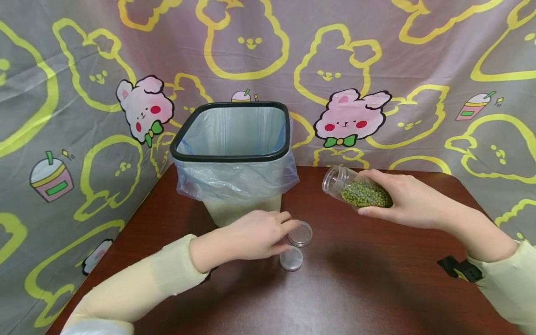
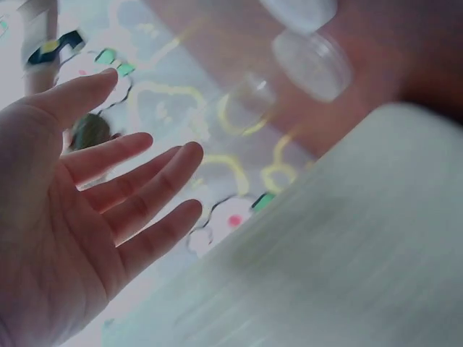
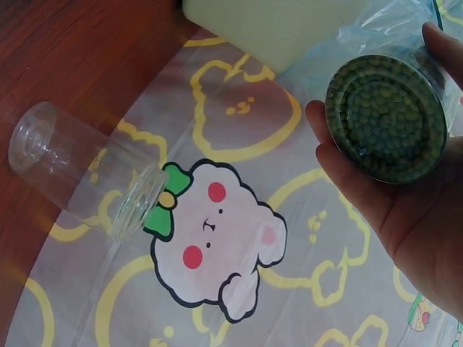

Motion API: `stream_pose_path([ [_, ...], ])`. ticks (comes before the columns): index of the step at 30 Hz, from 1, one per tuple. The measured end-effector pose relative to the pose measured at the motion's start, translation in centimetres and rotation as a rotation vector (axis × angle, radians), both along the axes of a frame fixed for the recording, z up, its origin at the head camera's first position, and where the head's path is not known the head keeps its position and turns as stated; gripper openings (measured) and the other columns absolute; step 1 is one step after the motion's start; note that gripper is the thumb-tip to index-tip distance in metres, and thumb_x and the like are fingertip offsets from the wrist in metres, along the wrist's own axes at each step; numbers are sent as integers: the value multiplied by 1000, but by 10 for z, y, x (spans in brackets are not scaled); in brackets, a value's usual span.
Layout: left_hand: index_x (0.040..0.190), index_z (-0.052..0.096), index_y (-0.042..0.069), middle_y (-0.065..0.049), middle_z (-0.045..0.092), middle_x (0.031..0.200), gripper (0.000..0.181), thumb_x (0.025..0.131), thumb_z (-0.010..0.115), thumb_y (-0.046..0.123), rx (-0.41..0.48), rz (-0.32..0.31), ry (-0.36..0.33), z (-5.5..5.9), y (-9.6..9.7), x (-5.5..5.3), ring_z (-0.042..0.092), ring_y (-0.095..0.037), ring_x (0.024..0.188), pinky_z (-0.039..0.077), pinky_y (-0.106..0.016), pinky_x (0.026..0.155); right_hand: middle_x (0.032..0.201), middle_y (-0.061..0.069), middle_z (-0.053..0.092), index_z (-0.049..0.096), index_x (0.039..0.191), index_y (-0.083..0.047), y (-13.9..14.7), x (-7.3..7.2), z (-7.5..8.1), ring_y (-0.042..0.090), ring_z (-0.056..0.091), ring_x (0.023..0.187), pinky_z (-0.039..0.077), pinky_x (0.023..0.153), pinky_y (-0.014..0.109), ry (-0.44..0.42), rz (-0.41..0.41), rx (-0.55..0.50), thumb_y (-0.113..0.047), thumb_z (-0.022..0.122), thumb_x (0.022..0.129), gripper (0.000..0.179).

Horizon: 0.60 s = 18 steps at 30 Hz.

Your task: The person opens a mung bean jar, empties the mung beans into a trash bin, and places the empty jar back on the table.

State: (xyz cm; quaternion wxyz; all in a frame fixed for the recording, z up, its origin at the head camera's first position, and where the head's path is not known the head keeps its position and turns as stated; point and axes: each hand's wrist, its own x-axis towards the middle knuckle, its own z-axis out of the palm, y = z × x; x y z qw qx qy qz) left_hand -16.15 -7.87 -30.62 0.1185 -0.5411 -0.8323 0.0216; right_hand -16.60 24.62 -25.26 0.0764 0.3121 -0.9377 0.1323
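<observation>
In the head view my right hand (image 1: 412, 200) grips a clear jar of green beans (image 1: 364, 193), tilted with its mouth end toward the left. The right wrist view shows the round base of this bean jar (image 3: 387, 119) facing the camera. A second clear jar (image 3: 87, 170), empty, stands on the table in that view. My left hand (image 1: 255, 235) hovers near two clear round lids, the farther lid (image 1: 302, 235) and the nearer lid (image 1: 291, 259). Its fingers are spread and relaxed in the left wrist view, holding nothing, with the lids (image 2: 311, 65) apart from them.
Behind my left hand stands a cream bin (image 1: 247, 209) with a black rim (image 1: 234, 159) and a translucent bluish liner bag (image 1: 234, 181). A patterned cloth (image 1: 259, 42) hangs around the dark wooden table (image 1: 377, 279).
</observation>
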Motion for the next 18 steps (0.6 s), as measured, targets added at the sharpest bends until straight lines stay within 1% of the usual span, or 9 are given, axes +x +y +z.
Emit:
stream_pose_path([
  [3,122,63,10,1,62,98,41,89,70,34,66,-13,32,17,-7,3,62,-14,88,52,-31,75,99,-5,63,51,129,-21,0,0,0,9,58,83,51,73,38,1,-2,1,-48,75,82,60],
  [7,121,65,10,-1,64,104,38,89,71,30,180,-44,100,39,-19,5,63,-16,93,53,-33,79,99,-6,62,52,129,-21,-1,0,0,8,58,83,50,73,38,2,4,-2,-46,76,81,59],
  [10,119,65,8,-3,65,106,38,87,73,25,279,-90,150,54,-27,6,63,-18,94,53,-33,81,99,-6,62,51,128,-22,-1,-1,0,8,58,84,50,73,38,5,7,-3,-46,76,82,58],
  [14,118,65,4,-8,65,110,42,82,79,22,402,-142,192,73,-37,6,63,-21,96,53,-34,84,99,-6,63,51,129,-23,-1,-2,0,8,57,83,50,72,38,16,12,1,-48,75,82,58],
  [16,118,65,2,-12,65,113,44,81,80,21,455,-139,216,82,-43,4,63,-24,99,52,-37,87,98,-6,62,51,129,-22,-1,-2,0,8,57,82,50,72,37,23,15,3,-48,75,82,59],
  [18,119,64,1,-14,63,118,45,82,79,22,498,-105,230,90,-49,0,61,-27,104,50,-39,91,97,-6,62,52,129,-21,-1,-2,0,8,57,82,49,71,37,28,18,4,-48,76,81,59],
])
